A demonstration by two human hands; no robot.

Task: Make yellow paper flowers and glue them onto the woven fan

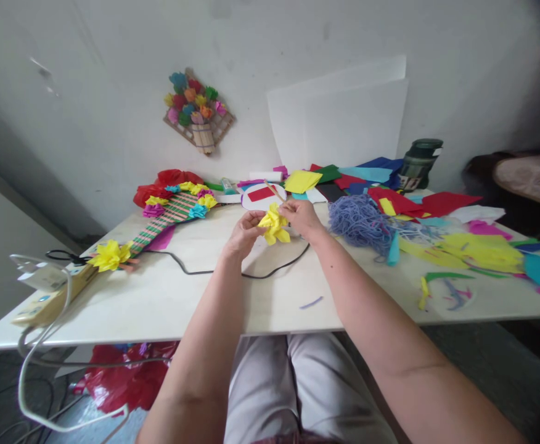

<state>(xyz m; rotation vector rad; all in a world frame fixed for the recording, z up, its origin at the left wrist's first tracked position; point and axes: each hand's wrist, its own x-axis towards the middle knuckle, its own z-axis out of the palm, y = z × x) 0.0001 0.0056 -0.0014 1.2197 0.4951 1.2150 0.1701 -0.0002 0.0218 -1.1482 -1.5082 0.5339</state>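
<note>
A yellow paper flower [275, 226] is held up over the middle of the table between my two hands. My left hand [248, 229] pinches the flower's left side with thumb and fingers. My right hand [301, 216] is closed at the flower's upper right, its fingers around a thin wooden stick [274, 190] that slants up and to the left. Whether those fingers also grip the petals is not clear. Just behind stands a white oval piece with a red rectangle [261, 194]. Beneath my hands a black cable [191, 272] curves across the tabletop.
Left on the table [279, 314] lie a striped piece trimmed with paper flowers [175, 213], another yellow flower [111, 254] and a power strip [50, 302]. To the right are tangled blue-grey yarn [360, 222], coloured paper scraps [482, 250] and a dark green jar [420, 165].
</note>
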